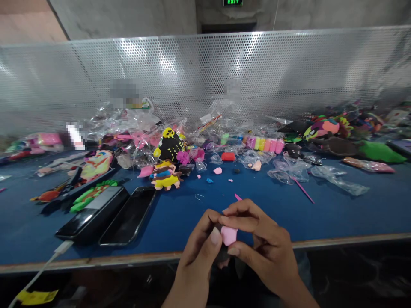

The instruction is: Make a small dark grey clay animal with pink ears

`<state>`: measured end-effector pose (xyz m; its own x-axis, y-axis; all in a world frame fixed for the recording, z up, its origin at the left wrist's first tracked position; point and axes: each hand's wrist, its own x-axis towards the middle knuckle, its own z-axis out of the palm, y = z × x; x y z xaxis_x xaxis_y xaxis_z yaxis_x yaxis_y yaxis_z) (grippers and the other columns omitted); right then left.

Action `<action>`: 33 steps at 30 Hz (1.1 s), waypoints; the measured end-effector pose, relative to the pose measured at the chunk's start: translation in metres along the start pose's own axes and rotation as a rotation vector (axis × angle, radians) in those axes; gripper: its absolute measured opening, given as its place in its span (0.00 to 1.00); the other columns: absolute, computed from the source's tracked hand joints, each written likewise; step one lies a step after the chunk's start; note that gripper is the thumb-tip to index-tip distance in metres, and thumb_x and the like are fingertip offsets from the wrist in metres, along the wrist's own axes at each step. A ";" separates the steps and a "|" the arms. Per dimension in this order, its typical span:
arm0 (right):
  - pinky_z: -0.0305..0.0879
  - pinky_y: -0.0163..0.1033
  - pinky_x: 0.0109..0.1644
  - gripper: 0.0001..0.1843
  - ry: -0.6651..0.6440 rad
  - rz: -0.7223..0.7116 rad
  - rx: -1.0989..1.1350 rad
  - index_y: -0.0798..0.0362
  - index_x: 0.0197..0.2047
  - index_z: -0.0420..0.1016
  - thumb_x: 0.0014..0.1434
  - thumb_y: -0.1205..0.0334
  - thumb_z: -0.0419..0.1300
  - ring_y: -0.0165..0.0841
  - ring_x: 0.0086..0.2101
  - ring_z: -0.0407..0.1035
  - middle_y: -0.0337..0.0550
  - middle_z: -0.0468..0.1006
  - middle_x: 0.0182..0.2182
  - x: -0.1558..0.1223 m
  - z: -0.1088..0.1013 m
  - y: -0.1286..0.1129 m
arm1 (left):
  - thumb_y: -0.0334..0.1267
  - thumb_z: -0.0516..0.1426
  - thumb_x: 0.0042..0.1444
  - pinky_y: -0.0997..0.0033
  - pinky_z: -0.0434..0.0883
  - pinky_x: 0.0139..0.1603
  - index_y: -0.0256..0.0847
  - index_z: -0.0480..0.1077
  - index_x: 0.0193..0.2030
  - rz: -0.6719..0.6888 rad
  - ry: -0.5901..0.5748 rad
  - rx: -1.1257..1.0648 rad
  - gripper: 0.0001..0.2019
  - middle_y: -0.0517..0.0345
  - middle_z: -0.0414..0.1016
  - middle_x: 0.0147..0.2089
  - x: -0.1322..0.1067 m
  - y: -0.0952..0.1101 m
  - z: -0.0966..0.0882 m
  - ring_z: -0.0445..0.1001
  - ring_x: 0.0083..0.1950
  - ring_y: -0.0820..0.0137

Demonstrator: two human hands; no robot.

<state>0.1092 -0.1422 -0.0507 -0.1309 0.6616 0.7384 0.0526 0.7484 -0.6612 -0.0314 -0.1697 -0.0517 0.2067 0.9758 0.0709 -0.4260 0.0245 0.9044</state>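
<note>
Two hands: left hand (196,252) and right hand (272,244) meet over the near edge of the table (180,231).
Pink clay (229,236): right fingers pinch it above and below; left thumb lies against its left side; no clear long axis.
Dark piece (222,256): partly hidden behind, apparently gripped by left fingers.
Room: blue surface leftward to the phone (130,218); magenta tool (238,196) just beyond right fingertips.
</note>
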 end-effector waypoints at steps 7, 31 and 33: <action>0.74 0.42 0.40 0.11 0.247 -0.152 -0.270 0.47 0.44 0.78 0.57 0.67 0.66 0.36 0.39 0.74 0.46 0.76 0.40 -0.013 0.007 -0.004 | 0.51 0.61 0.57 0.76 0.62 0.32 0.43 0.73 0.40 0.061 0.078 -0.017 0.14 0.58 0.66 0.35 -0.003 0.005 0.009 0.61 0.33 0.73; 0.72 0.36 0.32 0.14 0.105 -0.136 -0.260 0.46 0.47 0.80 0.58 0.69 0.65 0.33 0.35 0.74 0.43 0.77 0.36 -0.008 0.003 -0.008 | 0.50 0.62 0.57 0.75 0.61 0.34 0.41 0.71 0.37 0.043 0.112 -0.013 0.14 0.59 0.64 0.33 -0.005 0.003 0.007 0.59 0.33 0.73; 0.72 0.36 0.32 0.14 0.071 -0.147 -0.246 0.45 0.46 0.80 0.58 0.69 0.65 0.33 0.35 0.74 0.43 0.78 0.35 -0.006 -0.001 -0.008 | 0.51 0.61 0.57 0.75 0.61 0.33 0.41 0.70 0.37 0.028 0.086 -0.030 0.14 0.59 0.64 0.33 -0.005 0.002 0.007 0.59 0.32 0.73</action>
<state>0.1102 -0.1520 -0.0501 -0.0854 0.5406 0.8369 0.2774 0.8197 -0.5011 -0.0275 -0.1762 -0.0469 0.1188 0.9912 0.0583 -0.4567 0.0024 0.8896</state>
